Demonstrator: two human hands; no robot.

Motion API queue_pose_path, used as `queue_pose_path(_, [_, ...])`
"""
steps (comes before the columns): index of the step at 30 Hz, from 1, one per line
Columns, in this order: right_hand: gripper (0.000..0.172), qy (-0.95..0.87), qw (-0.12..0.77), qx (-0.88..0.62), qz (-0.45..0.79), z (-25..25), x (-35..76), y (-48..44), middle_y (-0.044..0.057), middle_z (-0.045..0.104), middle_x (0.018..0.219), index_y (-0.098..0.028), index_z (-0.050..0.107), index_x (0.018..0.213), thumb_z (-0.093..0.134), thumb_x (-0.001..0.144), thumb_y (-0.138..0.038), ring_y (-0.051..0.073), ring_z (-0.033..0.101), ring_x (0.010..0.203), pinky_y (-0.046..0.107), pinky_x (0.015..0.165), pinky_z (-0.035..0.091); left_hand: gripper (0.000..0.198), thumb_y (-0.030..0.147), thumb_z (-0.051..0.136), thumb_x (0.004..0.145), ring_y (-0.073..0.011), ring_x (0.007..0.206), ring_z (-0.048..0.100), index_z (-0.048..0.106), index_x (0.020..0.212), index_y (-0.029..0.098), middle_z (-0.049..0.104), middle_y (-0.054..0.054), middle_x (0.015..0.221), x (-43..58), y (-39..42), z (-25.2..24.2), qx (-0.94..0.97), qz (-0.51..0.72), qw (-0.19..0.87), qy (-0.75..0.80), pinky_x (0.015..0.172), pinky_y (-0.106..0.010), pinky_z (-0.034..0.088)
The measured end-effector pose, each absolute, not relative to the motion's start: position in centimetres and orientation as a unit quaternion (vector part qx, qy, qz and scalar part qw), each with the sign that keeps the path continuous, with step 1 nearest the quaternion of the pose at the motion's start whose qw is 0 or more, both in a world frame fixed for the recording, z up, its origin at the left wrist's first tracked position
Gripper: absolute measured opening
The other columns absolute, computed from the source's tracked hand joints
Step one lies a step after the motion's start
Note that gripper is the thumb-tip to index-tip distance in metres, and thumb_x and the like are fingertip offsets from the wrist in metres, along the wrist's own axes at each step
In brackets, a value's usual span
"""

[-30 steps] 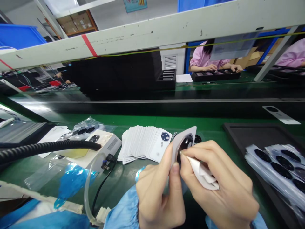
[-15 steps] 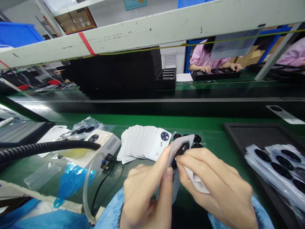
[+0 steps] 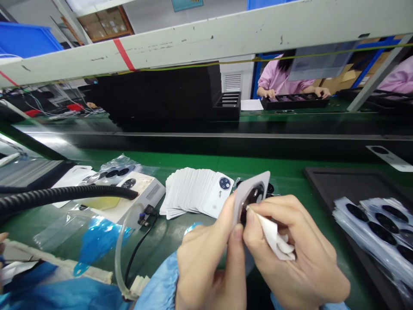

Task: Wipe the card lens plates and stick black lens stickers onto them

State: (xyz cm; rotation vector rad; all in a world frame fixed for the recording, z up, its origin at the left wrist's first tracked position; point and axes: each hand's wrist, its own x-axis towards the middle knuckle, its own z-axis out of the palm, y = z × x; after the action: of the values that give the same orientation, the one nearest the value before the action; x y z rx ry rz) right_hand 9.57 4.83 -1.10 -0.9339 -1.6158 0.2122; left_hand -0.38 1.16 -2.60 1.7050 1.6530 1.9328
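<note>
Gripping the white cover [image 3: 259, 182], left fingers [image 3: 237, 247] meet right fingers [image 3: 275, 205] pinching a cloth [image 3: 273, 239] against it.

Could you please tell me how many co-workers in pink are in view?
2. One person in pink works at a black tray beyond the belt, right of centre; a second pink sleeve shows at the far right edge. The beam may hide others.

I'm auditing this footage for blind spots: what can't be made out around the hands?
Head view: lower part of the white cover hidden behind the left hand and right hand.
Head view: much of the cloth tucked under the right hand's fingers.
Head view: print on the fanned stack too small to read.
Head view: black tray cut off by the right edge.
</note>
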Motion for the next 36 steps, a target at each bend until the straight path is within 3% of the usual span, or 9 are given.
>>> queue_pose_path(3, [0.014, -0.759, 0.547, -0.35, 0.049, -0.5, 11.8, 5.1, 0.001, 0.065, 0.074, -0.022, 0.061, 0.085, 0.065, 0.074, -0.015, 0.013, 0.062, 0.058, 0.022, 0.044, 0.049, 0.051, 0.008, 0.068, 0.073, -0.0132, 0.063, 0.065, 0.066, 0.114, 0.037, 0.073, 0.003, 0.083, -0.2, 0.9, -2.5, 0.49, 0.655, 0.041, 0.574, 0.052, -0.021, 0.053])
queue_pose_path(7, [0.026, -0.811, 0.509, -0.285, 0.047, -0.4, 14.7, 5.5, -0.002, 0.066, 0.064, -0.022, 0.059, 0.094, 0.064, 0.071, -0.01, 0.015, 0.061, 0.05, 0.027, 0.043, 0.05, 0.033, 0.019, 0.066, 0.08, -0.0085, 0.045, 0.058, 0.069, 0.112, 0.029, 0.07, 0.003, 0.063, -1.3, 1.5, -1.2, 0.431, 0.685, 0.208, 0.55, 0.038, -0.015, 0.046])
queue_pose_path(10, [0.032, -0.785, 0.541, -0.285, 0.101, -0.7, 14.0, 5.4, -0.002, 0.065, 0.062, -0.02, 0.058, 0.095, 0.063, 0.069, -0.003, 0.015, 0.06, 0.05, 0.028, 0.043, 0.049, 0.033, 0.021, 0.064, 0.082, -0.0074, 0.039, 0.055, 0.068, 0.114, 0.029, 0.069, 0.004, 0.057, -2.1, 2.1, -0.5, 0.461, 0.679, 0.256, 0.511, 0.033, -0.013, 0.041])
queue_pose_path(13, [0.019, -0.64, 0.666, -0.34, 0.177, -0.7, 11.5, 5.0, -0.001, 0.06, 0.064, -0.018, 0.061, 0.082, 0.062, 0.071, -0.003, 0.012, 0.057, 0.046, 0.026, 0.035, 0.041, 0.034, 0.019, 0.063, 0.082, -0.0081, 0.04, 0.056, 0.068, 0.113, 0.03, 0.069, 0.004, 0.058, -2.2, 2.2, -0.5, 0.472, 0.683, 0.245, 0.501, 0.033, -0.013, 0.042])
queue_pose_path(15, [0.014, -0.585, 0.698, -0.358, 0.206, -0.7, 10.3, 4.8, -0.001, 0.056, 0.063, -0.018, 0.062, 0.076, 0.062, 0.072, -0.005, 0.011, 0.053, 0.043, 0.025, 0.032, 0.035, 0.033, 0.019, 0.063, 0.082, -0.0086, 0.039, 0.056, 0.069, 0.112, 0.028, 0.07, 0.003, 0.059, -2.1, 2.1, -0.6, 0.456, 0.692, 0.234, 0.508, 0.033, -0.014, 0.041])
queue_pose_path(27, [0.013, -0.595, 0.689, -0.358, 0.207, -0.5, 10.2, 4.8, -0.002, 0.054, 0.056, -0.019, 0.063, 0.073, 0.062, 0.071, -0.006, 0.01, 0.047, 0.039, 0.026, 0.031, 0.027, 0.032, 0.016, 0.064, 0.08, -0.0084, 0.042, 0.058, 0.071, 0.108, 0.03, 0.071, 0.004, 0.061, -1.7, 1.7, -0.6, 0.431, 0.71, 0.235, 0.504, 0.036, -0.014, 0.044])
queue_pose_path(36, [0.012, -0.584, 0.696, -0.354, 0.224, -0.7, 10.0, 4.8, 0.0, 0.055, 0.061, -0.019, 0.064, 0.074, 0.064, 0.07, -0.007, 0.011, 0.05, 0.042, 0.026, 0.031, 0.03, 0.034, 0.015, 0.063, 0.08, -0.0099, 0.045, 0.06, 0.069, 0.111, 0.027, 0.072, 0.003, 0.065, -1.5, 1.5, -0.6, 0.432, 0.711, 0.216, 0.51, 0.037, -0.016, 0.047])
